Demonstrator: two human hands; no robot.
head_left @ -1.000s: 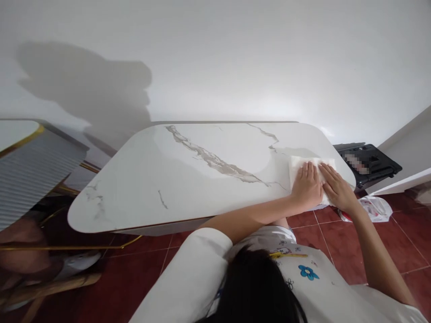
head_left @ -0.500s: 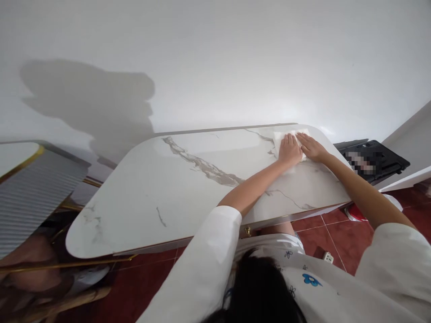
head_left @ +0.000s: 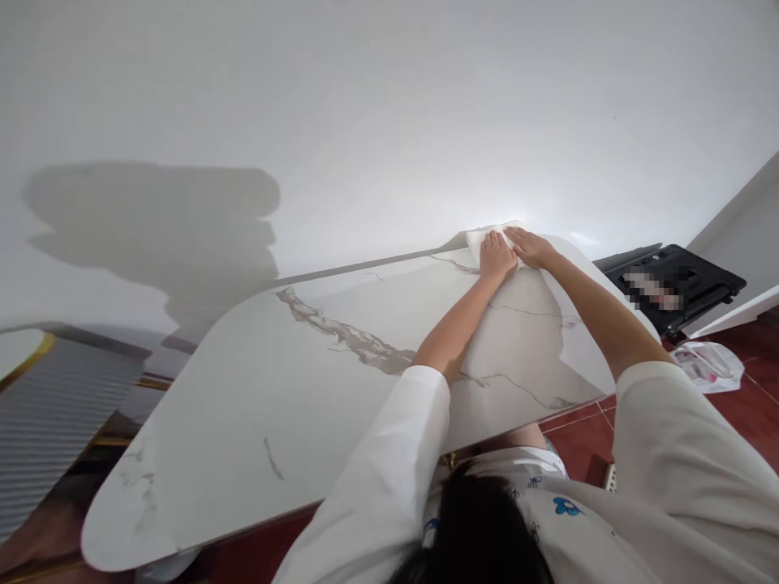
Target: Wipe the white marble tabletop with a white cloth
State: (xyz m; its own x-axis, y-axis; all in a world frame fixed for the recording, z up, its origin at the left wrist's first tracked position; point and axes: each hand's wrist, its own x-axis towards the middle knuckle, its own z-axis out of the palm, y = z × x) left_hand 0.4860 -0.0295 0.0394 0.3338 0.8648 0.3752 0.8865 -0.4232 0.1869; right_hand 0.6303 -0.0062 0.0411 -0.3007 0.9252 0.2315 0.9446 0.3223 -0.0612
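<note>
A white cloth [head_left: 478, 241], possibly a paper wipe, lies against the far edge of a white marble-patterned tabletop [head_left: 225, 381], with part of it reaching over that edge toward the wall. Flat on the cloth presses my left hand [head_left: 497, 255], its fingers stretched forward. My right hand [head_left: 528, 246] lies beside it with fingers extended leftward, their tips on the cloth and close to my left hand. Neither hand is wrapped around anything. Beneath the hands, most of the cloth is hidden.
The white wall [head_left: 389, 122] rises right behind the tabletop. An open black case [head_left: 699, 280] stands to the right, above a clear plastic bag [head_left: 709, 365] on the red tiled floor [head_left: 755, 389]. A ribbed grey cabinet [head_left: 61, 430] with gold trim stands at left.
Both hands have slid the cloth leftward and away from me to the tabletop's far edge, where it now bunches up. The view has shifted, showing more of the plastic bag.
</note>
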